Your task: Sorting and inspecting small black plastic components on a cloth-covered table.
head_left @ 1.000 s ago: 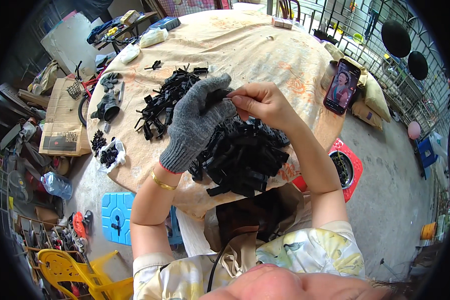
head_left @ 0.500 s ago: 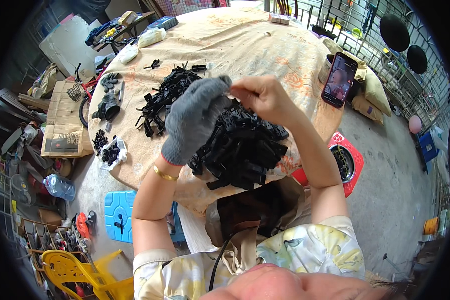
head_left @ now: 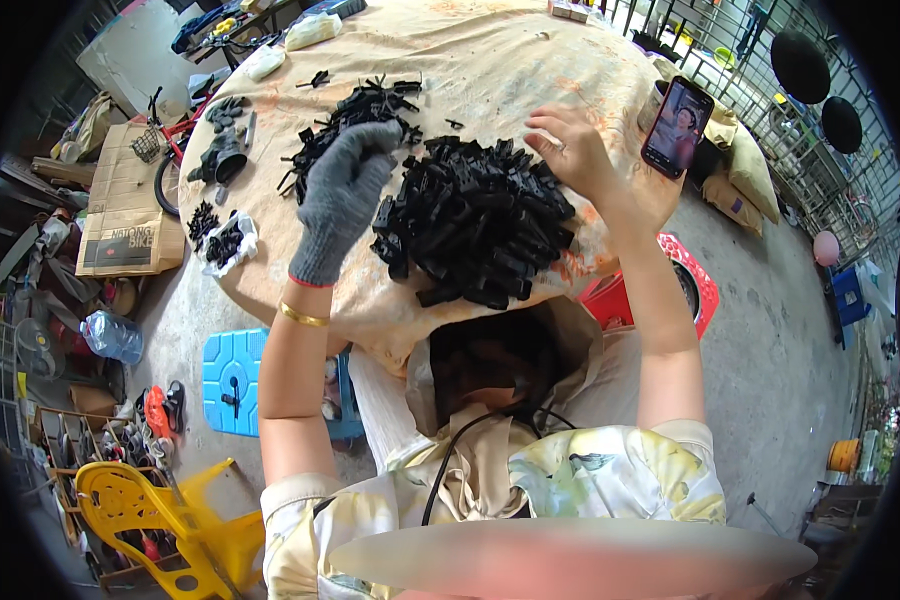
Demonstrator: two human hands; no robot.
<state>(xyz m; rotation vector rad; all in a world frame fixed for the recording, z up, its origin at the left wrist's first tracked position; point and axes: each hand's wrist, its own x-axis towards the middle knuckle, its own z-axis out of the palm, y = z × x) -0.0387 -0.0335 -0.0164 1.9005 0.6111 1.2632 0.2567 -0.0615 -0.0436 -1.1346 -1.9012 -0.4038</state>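
My left hand point(head_left: 342, 195), in a grey knit glove, is over the near edge of the far pile of thin black plastic parts point(head_left: 370, 105). Its fingers bend round toward the thumb, and whatever they may hold is hidden. Bare and raised, my right hand point(head_left: 575, 152) has its fingers apart with nothing in them. It is just beyond the right edge of the larger pile of black plastic pieces point(head_left: 480, 220), which lies close to me. A single small black piece point(head_left: 454, 124) rests on the cloth between the piles.
A patterned beige cloth point(head_left: 490, 50) covers the round table. At its left lie dark gloves point(head_left: 222, 155) and a white bag point(head_left: 232, 245) of small black bits. A phone point(head_left: 678, 128) stands at the right. On the floor are a blue stool point(head_left: 235, 380) and a red stand point(head_left: 695, 285).
My hands have come apart: the left moved left toward the far pile, and the right moved right and opened. The view has shifted, so the table sits higher in the picture.
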